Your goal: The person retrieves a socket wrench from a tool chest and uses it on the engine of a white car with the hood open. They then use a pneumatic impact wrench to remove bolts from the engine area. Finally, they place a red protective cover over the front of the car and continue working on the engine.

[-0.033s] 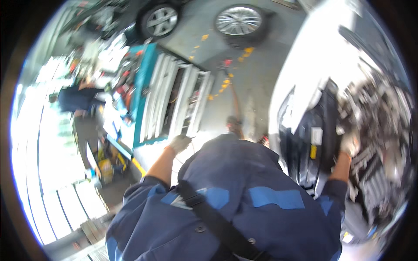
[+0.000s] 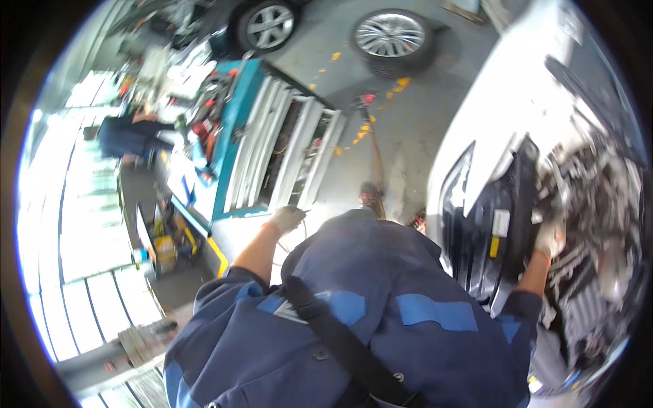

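Engine bay (image 2: 592, 211) of the white car (image 2: 486, 88) lies exposed at the person's right. The right hand (image 2: 549, 239), in a pale glove, is at its near edge, close to a black panel (image 2: 480, 228) with labels; finger closure and any hold cannot be told. The left hand (image 2: 287, 219), also gloved, has fingers partly curled near the open drawers of a teal tool cabinet (image 2: 235, 139). A thin cord (image 2: 305, 229) shows by its fingertips; blur hides whether it is gripped.
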The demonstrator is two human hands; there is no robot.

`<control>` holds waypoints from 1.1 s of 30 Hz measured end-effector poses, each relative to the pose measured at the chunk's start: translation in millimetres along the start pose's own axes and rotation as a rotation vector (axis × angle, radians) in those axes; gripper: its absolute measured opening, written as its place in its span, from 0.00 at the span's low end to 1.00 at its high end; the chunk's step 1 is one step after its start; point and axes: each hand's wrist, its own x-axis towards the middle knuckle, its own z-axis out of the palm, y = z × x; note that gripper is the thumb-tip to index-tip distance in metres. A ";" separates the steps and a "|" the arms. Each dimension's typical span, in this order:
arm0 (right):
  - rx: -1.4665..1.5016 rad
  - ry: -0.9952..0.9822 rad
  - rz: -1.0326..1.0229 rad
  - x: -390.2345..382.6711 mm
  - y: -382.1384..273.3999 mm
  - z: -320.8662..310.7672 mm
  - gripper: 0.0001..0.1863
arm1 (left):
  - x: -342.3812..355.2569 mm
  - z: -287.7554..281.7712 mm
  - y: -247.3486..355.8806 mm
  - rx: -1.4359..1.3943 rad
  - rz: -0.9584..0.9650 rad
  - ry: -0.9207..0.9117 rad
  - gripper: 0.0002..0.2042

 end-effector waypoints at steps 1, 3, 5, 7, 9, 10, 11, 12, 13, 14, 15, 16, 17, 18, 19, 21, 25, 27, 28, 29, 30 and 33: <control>-0.098 0.008 -0.001 -0.6 3.2 -0.1 0.22 | -1.6 3.4 -3.4 -0.027 0.041 0.020 0.24; -0.165 -0.052 0.011 6.1 5.8 -3.2 0.19 | -3.6 10.6 -6.6 -0.021 0.044 0.040 0.24; -0.060 -0.047 0.101 9.4 4.7 -5.0 0.16 | -9.3 14.8 -9.3 -0.114 0.088 0.061 0.23; 0.024 -0.022 0.180 13.5 2.6 -5.1 0.18 | -14.9 16.1 -12.5 -0.104 0.076 0.055 0.22; 0.017 -0.018 0.218 15.1 0.3 -2.9 0.19 | -18.0 16.6 -18.2 -0.074 0.106 0.021 0.22; 0.018 -0.035 0.242 16.5 -0.6 -1.0 0.20 | -18.7 17.3 -21.3 -0.188 -0.045 -0.003 0.23; -0.003 -0.048 0.261 17.4 -1.5 0.3 0.20 | -18.2 17.7 -25.2 -0.207 -0.063 0.017 0.22; -0.024 -0.066 0.290 18.7 -2.4 2.1 0.20 | -17.5 17.8 -29.4 -0.221 -0.082 0.025 0.22; -0.020 -0.101 0.346 21.9 -2.7 2.6 0.19 | -16.8 18.4 -33.9 -0.226 -0.099 0.024 0.22; -0.111 -0.088 0.311 23.1 -3.7 3.9 0.19 | -15.8 18.2 -38.4 -0.245 -0.125 0.035 0.22; 0.016 -0.031 0.329 23.2 -1.1 1.6 0.20 | -15.6 17.9 -43.1 -0.266 -0.134 0.050 0.22; 0.013 -0.022 0.359 25.9 -2.5 2.6 0.20 | -15.4 16.8 -47.9 -0.275 -0.142 0.054 0.22; 0.011 0.000 0.401 28.1 -1.7 1.5 0.20 | -15.2 16.1 -52.0 -0.276 -0.157 0.053 0.22; -0.035 -0.020 0.401 28.9 -2.1 1.6 0.20 | -15.5 15.3 -56.1 -0.335 -0.167 0.049 0.22; -0.058 -0.039 0.368 30.8 -2.3 0.6 0.20 | -15.6 14.3 -60.1 -0.342 -0.171 0.059 0.22; -0.068 -0.100 0.390 31.5 -3.0 -2.0 0.21 | -14.4 12.6 -67.9 -0.359 -0.180 0.074 0.23; -0.145 -0.023 0.325 27.1 -9.5 -18.1 0.22 | -1.4 7.8 -86.8 -0.537 -0.229 0.110 0.23; -0.186 -0.028 0.387 23.5 -14.9 -37.0 0.21 | 14.2 1.4 -101.0 -0.935 -0.202 0.070 0.18; -0.202 -0.026 0.424 20.5 -17.2 -51.0 0.21 | 27.7 -2.8 -107.8 -0.981 -0.209 0.073 0.16; -0.211 -0.011 0.452 20.9 -23.5 -62.8 0.21 | 43.0 -7.1 -115.5 -1.053 -0.217 0.050 0.15; -0.196 0.053 0.474 18.0 -28.6 -76.9 0.22 | 62.8 -12.0 -122.2 -1.041 -0.234 0.142 0.15; -0.141 0.263 0.528 11.8 -46.9 -130.0 0.25 | 123.7 -11.3 -144.5 -1.436 -0.202 0.405 0.16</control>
